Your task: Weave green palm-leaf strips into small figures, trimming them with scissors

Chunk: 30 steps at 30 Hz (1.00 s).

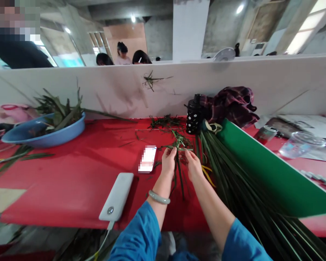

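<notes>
Near the middle of the red table point(70, 174), my left hand point(169, 159) pinches a small woven piece of green leaf strips point(181, 139). My right hand point(192, 165) faces it from the right, thumb and fingers pressed together on the same leaf piece. Loose strip ends hang down between the two hands. A grey-green bangle point(159, 197) circles my left wrist. To the left of my hands lies a phone point(147, 158) with a lit screen. Yellow-handled scissors point(208, 175) lie just right of my right hand, partly under leaves.
Long green leaves point(241, 181) run along a green board point(271, 174) at right. Behind stand a black flowered bottle point(194, 114) and plaid cloth point(230, 105). A blue basin point(43, 136) holds leaves at left; a white power bank point(116, 197) lies in front. People are beyond the partition point(111, 90).
</notes>
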{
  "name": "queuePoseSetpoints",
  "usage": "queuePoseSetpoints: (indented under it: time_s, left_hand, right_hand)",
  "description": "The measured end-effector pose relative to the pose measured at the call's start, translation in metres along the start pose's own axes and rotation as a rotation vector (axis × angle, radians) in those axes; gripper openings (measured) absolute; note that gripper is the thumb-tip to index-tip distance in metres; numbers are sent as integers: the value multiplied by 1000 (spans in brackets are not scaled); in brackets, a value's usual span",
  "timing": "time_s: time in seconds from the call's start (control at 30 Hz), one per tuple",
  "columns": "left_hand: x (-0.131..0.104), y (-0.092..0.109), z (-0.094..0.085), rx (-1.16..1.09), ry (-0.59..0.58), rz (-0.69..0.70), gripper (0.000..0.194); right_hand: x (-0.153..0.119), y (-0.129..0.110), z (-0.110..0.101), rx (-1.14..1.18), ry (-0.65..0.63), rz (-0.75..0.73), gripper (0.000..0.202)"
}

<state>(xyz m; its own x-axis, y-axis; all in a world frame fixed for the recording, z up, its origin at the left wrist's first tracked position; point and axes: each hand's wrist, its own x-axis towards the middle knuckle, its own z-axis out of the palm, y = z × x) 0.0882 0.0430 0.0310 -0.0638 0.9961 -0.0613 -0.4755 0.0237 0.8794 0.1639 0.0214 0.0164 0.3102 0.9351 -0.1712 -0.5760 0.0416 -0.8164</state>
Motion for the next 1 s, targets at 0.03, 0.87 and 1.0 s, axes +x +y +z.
queuePoseSetpoints:
  time_s: [0.03,0.87,1.0]
  left_hand:
    - [3,-1,-1,21,-17,12,28]
    - [10,-33,-8,-65,70,-158,34]
    - [10,-29,-10,-62,-5,-167,32]
  right_hand:
    - [3,1,1,35,-7,-11,31]
    - [18,20,-5,50,133,-116,25]
    - [18,20,-8,-20,113,-143,25]
